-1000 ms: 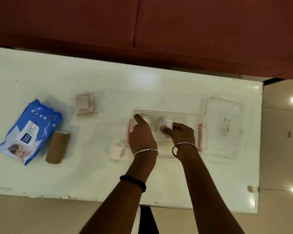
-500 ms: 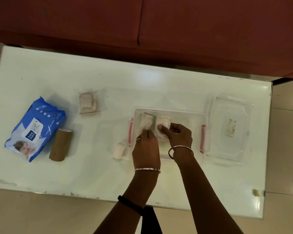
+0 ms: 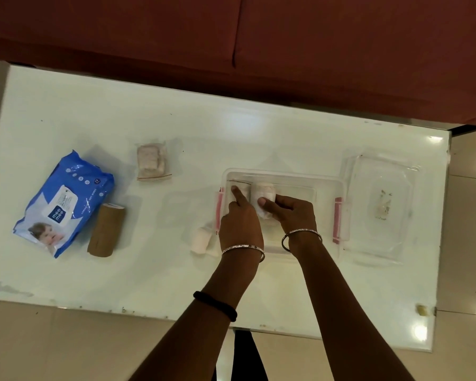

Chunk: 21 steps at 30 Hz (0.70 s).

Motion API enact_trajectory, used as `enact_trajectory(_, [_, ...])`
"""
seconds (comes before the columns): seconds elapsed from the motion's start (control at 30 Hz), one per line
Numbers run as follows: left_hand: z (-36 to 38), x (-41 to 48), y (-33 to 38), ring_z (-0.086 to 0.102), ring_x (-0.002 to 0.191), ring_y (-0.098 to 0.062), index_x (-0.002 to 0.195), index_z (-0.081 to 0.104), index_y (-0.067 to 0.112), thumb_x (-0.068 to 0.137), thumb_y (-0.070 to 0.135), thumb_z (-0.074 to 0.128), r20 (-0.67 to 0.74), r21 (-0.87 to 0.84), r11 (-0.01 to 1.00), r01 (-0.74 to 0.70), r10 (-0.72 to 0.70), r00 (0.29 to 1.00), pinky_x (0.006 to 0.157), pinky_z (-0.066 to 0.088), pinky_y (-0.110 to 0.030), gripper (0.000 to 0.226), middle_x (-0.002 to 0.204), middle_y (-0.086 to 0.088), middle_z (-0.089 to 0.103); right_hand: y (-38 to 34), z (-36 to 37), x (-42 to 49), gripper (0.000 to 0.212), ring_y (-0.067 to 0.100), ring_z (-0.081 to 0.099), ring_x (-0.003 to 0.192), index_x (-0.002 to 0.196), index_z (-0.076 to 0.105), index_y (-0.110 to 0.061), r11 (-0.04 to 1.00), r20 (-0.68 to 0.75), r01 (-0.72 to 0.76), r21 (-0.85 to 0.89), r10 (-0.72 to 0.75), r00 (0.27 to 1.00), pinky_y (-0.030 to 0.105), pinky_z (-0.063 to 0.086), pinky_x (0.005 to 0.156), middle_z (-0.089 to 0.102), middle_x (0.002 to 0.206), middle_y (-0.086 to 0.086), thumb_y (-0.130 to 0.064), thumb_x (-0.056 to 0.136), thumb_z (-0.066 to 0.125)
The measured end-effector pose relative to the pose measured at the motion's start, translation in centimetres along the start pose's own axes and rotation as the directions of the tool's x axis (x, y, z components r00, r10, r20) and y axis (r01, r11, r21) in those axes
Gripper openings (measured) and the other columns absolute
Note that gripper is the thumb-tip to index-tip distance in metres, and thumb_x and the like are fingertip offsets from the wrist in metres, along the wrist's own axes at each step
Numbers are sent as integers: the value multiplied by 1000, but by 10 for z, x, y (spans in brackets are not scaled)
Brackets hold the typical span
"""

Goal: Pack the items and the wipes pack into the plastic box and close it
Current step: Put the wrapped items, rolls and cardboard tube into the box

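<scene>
Both hands are inside the open plastic box (image 3: 324, 188) near the middle of the white surface (image 3: 176, 270). The right hand (image 3: 294, 213) has its grip closed around a white roll (image 3: 264, 193), thumb on top, setting it against the box floor. The left hand (image 3: 239, 224) holds nothing; its forefinger is extended and presses on a small flat packet (image 3: 242, 188) at the box's left end, just beside the roll.

Packed so far: those two items only. Outstanding on the surface: the blue wipes pack (image 3: 63, 202) at far left, a brown roll (image 3: 105, 229) touching or just beside it, a clear bag of pale contents (image 3: 151, 163) farther back, and a white bundle (image 3: 202, 240) against the box's left outer wall. The clear lid (image 3: 379, 204) lies off to the right of the box, latches unfastened.

Assessment: the task is under halfway done; four items and the closing remain.
</scene>
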<state>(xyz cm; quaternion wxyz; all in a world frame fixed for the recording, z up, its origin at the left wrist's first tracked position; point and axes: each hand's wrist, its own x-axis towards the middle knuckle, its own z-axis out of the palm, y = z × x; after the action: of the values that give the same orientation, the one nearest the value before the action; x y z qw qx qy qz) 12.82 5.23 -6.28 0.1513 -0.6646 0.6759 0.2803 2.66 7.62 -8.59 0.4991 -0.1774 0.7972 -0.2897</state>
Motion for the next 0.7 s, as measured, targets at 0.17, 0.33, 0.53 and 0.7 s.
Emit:
enact_trajectory(0.17, [-26,-11,-8,62,109,-25,148,28,14,93,7,49,-26,-124,989,-76,73,997,84,49,-34,60,120,-9,63,-3,-5,-8,31,20,71,89,90,79,-24,999,-89,-24,33,26,996,46,54,95,78,89,2,-47,69,81])
enact_trajectory(0.33, [-58,-29,-60,72,80,-20,104,68,26,89,16,53,-320,-423,887,-187,47,946,70,56,-38,23,87,2,75,-13,-11,-28,9,27,72,79,89,75,-21,991,-315,86,98,-51,948,51,57,88,75,83,9,-22,80,76])
enact_trajectory(0.53, [-66,-12,-158,69,80,-20,101,68,15,88,10,59,-412,-423,904,-66,-127,902,71,55,-32,17,90,-4,73,-52,37,-61,11,-2,65,68,90,76,-14,915,-396,383,-124,-400,826,2,44,68,74,80,2,-9,82,70])
enact_trajectory(0.7, [-59,-5,-223,62,104,-32,117,61,8,86,17,62,-338,-280,938,206,-297,893,84,52,-41,32,111,-16,66,-83,112,-65,10,7,66,71,91,76,-9,790,-213,576,-211,-612,761,12,50,69,74,84,1,-7,83,70])
